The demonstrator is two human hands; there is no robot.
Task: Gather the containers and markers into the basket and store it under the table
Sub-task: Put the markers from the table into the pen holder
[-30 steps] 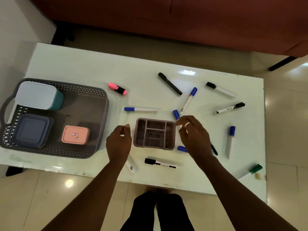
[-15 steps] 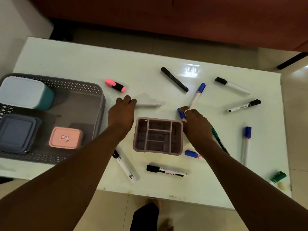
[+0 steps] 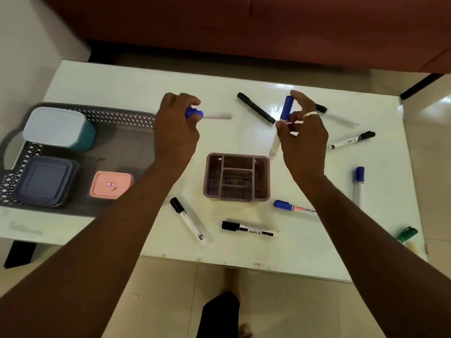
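My left hand point(image 3: 175, 128) grips a blue-capped white marker point(image 3: 210, 115) above the table, just right of the grey basket point(image 3: 117, 113). My right hand point(image 3: 302, 137) holds another blue-capped marker point(image 3: 286, 108), tilted nearly upright, over the table behind the brown divided organizer point(image 3: 237, 177). The basket holds a light blue container point(image 3: 56, 128), a dark blue one point(image 3: 44, 180) and a small pink one point(image 3: 111, 184). Loose on the table lie a black marker point(image 3: 255, 111), two black-capped markers point(image 3: 189, 220) point(image 3: 249, 229) and a blue-capped one point(image 3: 292, 207).
More markers lie to the right: a black-capped one point(image 3: 351, 140), a blue-capped one point(image 3: 359, 184) and a green one point(image 3: 407, 234) at the table's right corner. The white table point(image 3: 122, 84) ends near my legs; a red sofa point(image 3: 244, 25) stands behind it.
Both hands left the organizer, moved away from me and each picked up a blue-capped marker. The pink highlighter is hidden behind my left hand.
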